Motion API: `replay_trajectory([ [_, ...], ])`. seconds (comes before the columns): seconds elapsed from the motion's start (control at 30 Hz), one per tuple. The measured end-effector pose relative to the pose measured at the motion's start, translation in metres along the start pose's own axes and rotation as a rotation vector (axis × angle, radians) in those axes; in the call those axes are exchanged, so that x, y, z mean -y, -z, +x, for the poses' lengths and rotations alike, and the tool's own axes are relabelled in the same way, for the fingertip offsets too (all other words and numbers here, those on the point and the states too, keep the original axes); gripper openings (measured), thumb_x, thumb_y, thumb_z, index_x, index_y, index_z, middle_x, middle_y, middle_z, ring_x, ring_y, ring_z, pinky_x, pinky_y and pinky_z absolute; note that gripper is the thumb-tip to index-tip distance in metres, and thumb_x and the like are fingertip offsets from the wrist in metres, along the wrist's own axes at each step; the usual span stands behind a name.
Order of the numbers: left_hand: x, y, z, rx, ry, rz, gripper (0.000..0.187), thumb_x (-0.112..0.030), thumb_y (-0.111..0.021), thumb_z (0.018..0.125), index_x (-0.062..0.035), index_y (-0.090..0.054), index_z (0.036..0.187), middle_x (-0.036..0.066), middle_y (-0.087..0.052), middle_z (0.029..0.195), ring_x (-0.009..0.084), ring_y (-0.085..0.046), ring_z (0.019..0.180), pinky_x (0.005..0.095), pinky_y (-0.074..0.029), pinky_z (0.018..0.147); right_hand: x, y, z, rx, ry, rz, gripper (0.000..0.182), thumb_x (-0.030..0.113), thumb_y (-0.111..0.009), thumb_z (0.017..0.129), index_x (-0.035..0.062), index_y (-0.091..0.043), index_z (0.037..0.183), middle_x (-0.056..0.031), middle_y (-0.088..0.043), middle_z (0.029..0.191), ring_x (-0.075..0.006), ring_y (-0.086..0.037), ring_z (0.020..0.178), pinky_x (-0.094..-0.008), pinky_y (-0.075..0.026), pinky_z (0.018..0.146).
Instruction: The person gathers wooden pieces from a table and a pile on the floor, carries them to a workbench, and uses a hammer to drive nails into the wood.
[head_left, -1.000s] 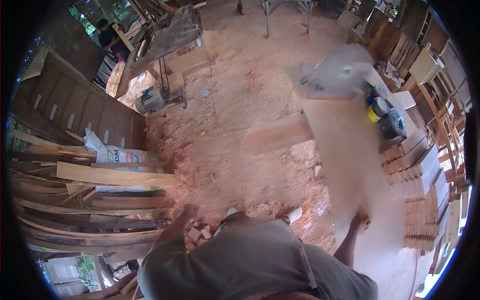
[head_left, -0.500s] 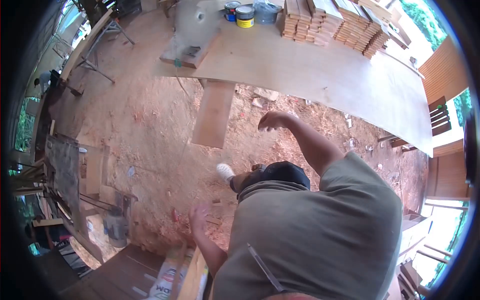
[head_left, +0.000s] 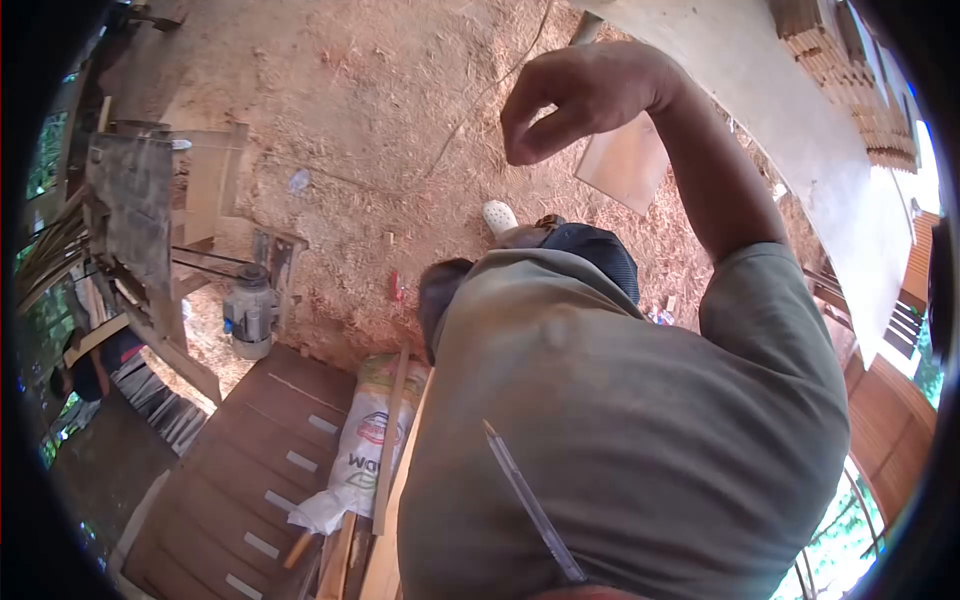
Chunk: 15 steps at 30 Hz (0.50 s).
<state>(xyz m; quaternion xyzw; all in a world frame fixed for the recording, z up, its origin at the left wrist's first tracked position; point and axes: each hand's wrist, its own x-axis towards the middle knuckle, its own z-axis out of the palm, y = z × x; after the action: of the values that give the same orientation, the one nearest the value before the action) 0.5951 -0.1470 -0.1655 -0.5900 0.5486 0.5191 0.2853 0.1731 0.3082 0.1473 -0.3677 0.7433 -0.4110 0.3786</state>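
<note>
My right hand (head_left: pixel 590 100) is raised at the upper middle with the wrist bent. Its fingers are curled in towards the thumb, with a small gap in the loop and nothing visible in it. Below and to the right of it, a flat wooden board (head_left: pixel 630 165) lies over the shavings, partly covered by my hand and forearm. My left hand is out of view. A clear pen (head_left: pixel 533 505) lies against my shirt.
A pale sheet tabletop (head_left: pixel 830 130) with stacked wooden slats (head_left: pixel 850 75) stands at the upper right. At left are a motor (head_left: pixel 250 315) and a dark upright board (head_left: pixel 135 210). A brown panel (head_left: pixel 240 440), a white sack (head_left: pixel 365 450) and wood strips lie at lower left.
The view has swung towards the left side of the workplace. My right hand has come up nearer the camera and curled further; my left hand has gone out of view.
</note>
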Motion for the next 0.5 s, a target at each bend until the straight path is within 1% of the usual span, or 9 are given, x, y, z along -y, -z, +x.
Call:
replay_trajectory([
  [0.1,-0.035,-0.004,0.01,0.058,0.031,0.038,0.036,-0.043,-0.056,0.095,-0.0074,-0.061,0.101,0.006,-0.064,0.09,0.0164,-0.06,0.079,0.0301,-0.048,0.072,0.008,0.007,0.042,-0.09,-0.072,-0.044,0.038,0.031,-0.065,0.093,0.0022,-0.065,0.118,-0.0124,-0.07,0.113,-0.0231,-0.064,0.106,-0.0347,-0.048,0.094],
  [0.17,-0.065,-0.008,0.02,0.086,0.02,0.04,0.036,-0.043,-0.056,0.095,-0.0075,-0.061,0.101,0.006,-0.063,0.089,0.0159,-0.06,0.078,0.03,-0.048,0.071,-0.013,0.003,0.073,-0.13,-0.244,-0.047,0.048,0.034,-0.064,0.094,0.0069,-0.057,0.132,-0.0131,-0.063,0.128,-0.0249,-0.059,0.119,-0.0373,-0.045,0.101],
  [0.3,-0.149,-0.002,0.05,0.148,-0.04,0.096,0.036,-0.043,-0.057,0.095,-0.0077,-0.062,0.1,0.005,-0.063,0.086,0.0149,-0.058,0.075,0.0299,-0.048,0.07,-0.063,-0.042,0.116,-0.324,-0.634,-0.043,0.051,0.04,-0.056,0.097,0.008,-0.054,0.137,-0.0157,-0.061,0.13,-0.0279,-0.058,0.12,-0.0376,-0.043,0.102],
  [0.33,-0.177,0.008,0.058,0.161,-0.058,0.136,0.036,-0.043,-0.057,0.094,-0.0077,-0.062,0.099,0.005,-0.063,0.085,0.0146,-0.058,0.074,0.0298,-0.047,0.069,-0.07,-0.051,0.118,-0.337,-0.697,0.041,0.05,0.039,-0.056,0.098,0.0063,-0.055,0.135,-0.0154,-0.062,0.129,-0.0263,-0.059,0.119,-0.0362,-0.043,0.102],
  [0.37,-0.209,0.02,0.065,0.168,-0.077,0.174,0.036,-0.043,-0.057,0.094,-0.0078,-0.062,0.099,0.005,-0.062,0.085,0.0143,-0.058,0.074,0.0298,-0.047,0.069,-0.099,-0.067,0.111,-0.374,-0.703,0.163,0.051,0.041,-0.056,0.097,0.0047,-0.057,0.132,-0.0189,-0.062,0.127,-0.0298,-0.059,0.118,-0.0391,-0.045,0.099],
  [0.4,-0.244,0.036,0.07,0.16,-0.088,0.216,0.036,-0.043,-0.057,0.094,-0.0078,-0.063,0.099,0.005,-0.062,0.084,0.0141,-0.057,0.073,0.0298,-0.047,0.068,-0.109,-0.077,0.112,-0.386,-0.891,0.23,0.051,0.041,-0.055,0.098,0.0031,-0.056,0.133,-0.0184,-0.062,0.127,-0.0279,-0.058,0.119,-0.0376,-0.044,0.101],
  [0.43,-0.281,0.052,0.074,0.131,-0.091,0.246,0.036,-0.043,-0.057,0.094,-0.0079,-0.063,0.099,0.005,-0.062,0.083,0.0138,-0.057,0.072,0.0297,-0.047,0.068,-0.139,-0.104,0.101,-0.526,-0.872,0.283,0.052,0.04,-0.053,0.099,0.0002,-0.056,0.132,-0.0185,-0.061,0.13,-0.0265,-0.057,0.122,-0.0363,-0.042,0.104],
  [0.47,-0.321,0.072,0.077,0.08,-0.108,0.26,0.036,-0.043,-0.057,0.094,-0.0079,-0.063,0.098,0.005,-0.062,0.082,0.0136,-0.057,0.071,0.0297,-0.047,0.067,-0.165,-0.13,0.091,-0.681,-0.734,0.437,0.053,0.039,-0.051,0.1,-0.0033,-0.055,0.132,-0.019,-0.058,0.133,-0.0246,-0.053,0.126,-0.0356,-0.038,0.108],
  [0.5,-0.362,0.097,0.075,0.016,-0.167,0.268,0.036,-0.043,-0.057,0.094,-0.008,-0.063,0.098,0.005,-0.062,0.082,0.0133,-0.056,0.071,0.0297,-0.047,0.067,-0.125,-0.13,0.108,-0.752,-0.698,0.527,0.054,0.038,-0.05,0.101,-0.0048,-0.053,0.134,-0.0187,-0.057,0.134,-0.0243,-0.05,0.128,-0.0365,-0.035,0.11],
])
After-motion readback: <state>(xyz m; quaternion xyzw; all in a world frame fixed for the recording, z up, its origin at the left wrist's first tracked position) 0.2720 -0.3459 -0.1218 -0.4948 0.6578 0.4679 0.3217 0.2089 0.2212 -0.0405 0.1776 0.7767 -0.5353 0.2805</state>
